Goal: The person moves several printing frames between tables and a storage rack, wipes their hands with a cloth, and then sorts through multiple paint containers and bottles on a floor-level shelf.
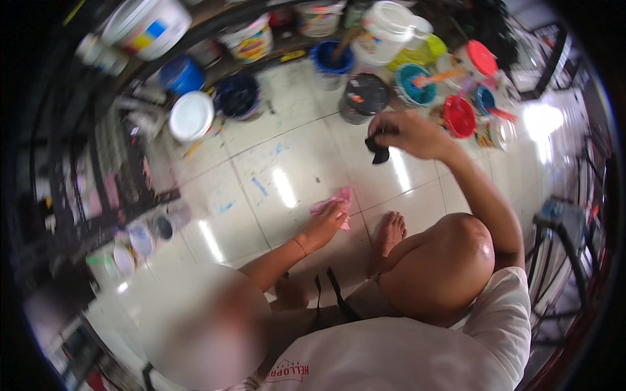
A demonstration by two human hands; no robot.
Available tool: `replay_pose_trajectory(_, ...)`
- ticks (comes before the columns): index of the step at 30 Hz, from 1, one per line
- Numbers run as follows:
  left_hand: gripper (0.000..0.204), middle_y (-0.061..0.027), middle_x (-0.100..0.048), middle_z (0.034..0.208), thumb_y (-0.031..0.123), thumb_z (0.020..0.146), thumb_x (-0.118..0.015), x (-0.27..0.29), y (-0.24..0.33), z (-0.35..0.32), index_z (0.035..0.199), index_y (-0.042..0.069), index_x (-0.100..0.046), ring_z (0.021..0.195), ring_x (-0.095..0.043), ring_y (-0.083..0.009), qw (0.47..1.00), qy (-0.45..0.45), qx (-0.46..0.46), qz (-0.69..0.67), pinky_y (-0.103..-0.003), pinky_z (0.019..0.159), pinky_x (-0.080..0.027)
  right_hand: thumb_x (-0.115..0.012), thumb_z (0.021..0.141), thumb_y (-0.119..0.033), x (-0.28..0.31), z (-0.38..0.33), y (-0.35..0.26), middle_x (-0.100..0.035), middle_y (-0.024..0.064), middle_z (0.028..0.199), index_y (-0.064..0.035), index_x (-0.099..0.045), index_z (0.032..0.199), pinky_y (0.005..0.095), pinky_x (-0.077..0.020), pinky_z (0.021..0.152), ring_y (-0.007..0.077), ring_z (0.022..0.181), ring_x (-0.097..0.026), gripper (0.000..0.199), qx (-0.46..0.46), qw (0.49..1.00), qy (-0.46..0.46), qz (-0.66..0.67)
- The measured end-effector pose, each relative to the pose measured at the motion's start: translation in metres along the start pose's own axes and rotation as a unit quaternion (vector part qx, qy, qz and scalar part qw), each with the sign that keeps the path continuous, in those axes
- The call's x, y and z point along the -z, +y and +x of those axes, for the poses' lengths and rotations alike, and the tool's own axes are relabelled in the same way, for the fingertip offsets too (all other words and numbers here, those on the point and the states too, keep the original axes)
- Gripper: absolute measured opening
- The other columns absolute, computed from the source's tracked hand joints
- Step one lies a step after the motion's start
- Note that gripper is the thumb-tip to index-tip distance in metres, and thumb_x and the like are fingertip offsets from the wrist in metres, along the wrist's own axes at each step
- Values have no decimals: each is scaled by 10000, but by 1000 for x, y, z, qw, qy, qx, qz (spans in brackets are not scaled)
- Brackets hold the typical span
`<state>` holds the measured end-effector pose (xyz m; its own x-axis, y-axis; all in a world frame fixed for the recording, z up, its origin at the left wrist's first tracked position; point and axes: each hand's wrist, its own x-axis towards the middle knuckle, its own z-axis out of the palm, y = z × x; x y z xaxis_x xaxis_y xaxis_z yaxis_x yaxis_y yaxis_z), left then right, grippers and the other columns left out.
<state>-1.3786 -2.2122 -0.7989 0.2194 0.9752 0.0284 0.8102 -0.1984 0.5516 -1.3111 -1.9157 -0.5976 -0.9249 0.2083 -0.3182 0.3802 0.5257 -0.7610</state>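
Note:
Low over the tiled floor, my left hand is closed on a crumpled pink cloth, which seems to rest against the tiles. My right hand is raised farther forward and to the right. Its fingers pinch a small black crumpled piece that hangs below them; I cannot tell its material. Just beyond that hand stands a bucket with a dark, stained lid. Blue smears mark the floor left of the pink cloth.
Paint buckets crowd the far side: a teal one, a red one, a dark blue one and a white-lidded tub. A dark metal rack runs along the left. My bare foot stands near the pink cloth.

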Motion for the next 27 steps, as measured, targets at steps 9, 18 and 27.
replay_pose_trajectory(9,428,-198,-495,1292,27,801,-599,-4,-25,30,1222,-5,-530,1236,-453,-374,997,-62,-6,-38,-429,1006,-417,-598,797,-96,-175,-186,170,-673,177,880,-23,-646,957,390,-508,748,308,831,-647,182,-360,867,342,52)
replay_pose_trajectory(18,441,-166,-541,1143,-93,720,-622,-8,-3,74,1147,13,-599,1072,-528,-349,994,-91,-41,-39,-408,898,-470,-537,848,-142,-240,-211,138,-646,187,912,-40,-547,1010,467,-469,758,382,864,-600,192,-407,850,297,152)
replay_pose_trajectory(27,441,-146,-545,1122,-110,717,-598,-22,7,123,1137,22,-620,1068,-519,-336,989,-115,-86,-23,-406,876,-474,-548,925,-180,-249,-258,142,-587,78,995,-15,-547,1084,316,-450,845,167,944,-542,229,-233,688,509,462)
